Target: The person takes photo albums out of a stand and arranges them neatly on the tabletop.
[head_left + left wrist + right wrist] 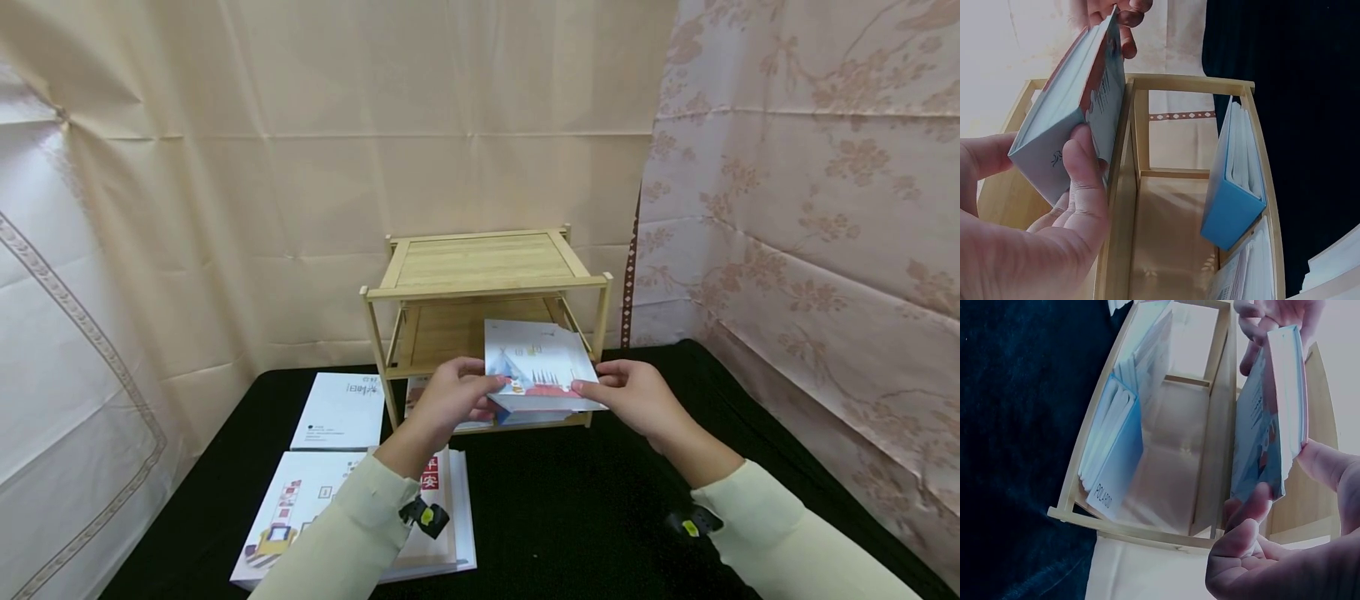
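**Third book met the shelf, two more lay waiting**

The bamboo rack, slatted and pale, stood just beyond the fingertips on the black cloth. Below the knuckles, its bottom tier already carried a blue-spined book and paler volumes beside it, so I judged the shelving partly done. Near the left sleeve, two white paperbacks lay flat, evidently yet to go (glossy covers, squared corners). Between both hands hovered the illustrated book, thick, matte, at the middle tier's mouth. The left hand pinched one edge, thumb over cover; the right hand clamped the opposite edge.
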Action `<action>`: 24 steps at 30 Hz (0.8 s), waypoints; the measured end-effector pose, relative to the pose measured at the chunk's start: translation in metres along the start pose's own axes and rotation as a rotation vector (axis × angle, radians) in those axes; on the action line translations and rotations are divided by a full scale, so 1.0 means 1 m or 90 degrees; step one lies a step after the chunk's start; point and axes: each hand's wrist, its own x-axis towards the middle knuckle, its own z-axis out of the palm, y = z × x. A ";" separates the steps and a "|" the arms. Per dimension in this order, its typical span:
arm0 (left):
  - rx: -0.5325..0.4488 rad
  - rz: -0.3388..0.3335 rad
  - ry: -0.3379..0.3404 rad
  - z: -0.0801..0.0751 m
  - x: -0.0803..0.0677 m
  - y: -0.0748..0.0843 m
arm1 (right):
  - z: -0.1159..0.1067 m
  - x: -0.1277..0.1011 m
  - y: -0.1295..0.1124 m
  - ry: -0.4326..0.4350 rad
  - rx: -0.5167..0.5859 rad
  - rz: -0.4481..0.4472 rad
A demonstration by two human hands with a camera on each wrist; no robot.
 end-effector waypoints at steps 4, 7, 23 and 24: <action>0.010 0.006 -0.014 0.000 -0.002 -0.002 | -0.001 -0.003 0.000 -0.009 0.002 0.010; 0.012 0.009 -0.015 0.000 -0.005 -0.004 | -0.001 -0.005 0.001 -0.014 0.004 0.017; 0.024 0.044 -0.027 0.001 -0.021 -0.013 | 0.003 -0.023 0.007 -0.018 0.013 0.013; 0.025 0.045 -0.027 0.001 -0.022 -0.014 | 0.004 -0.024 0.008 -0.015 0.014 0.014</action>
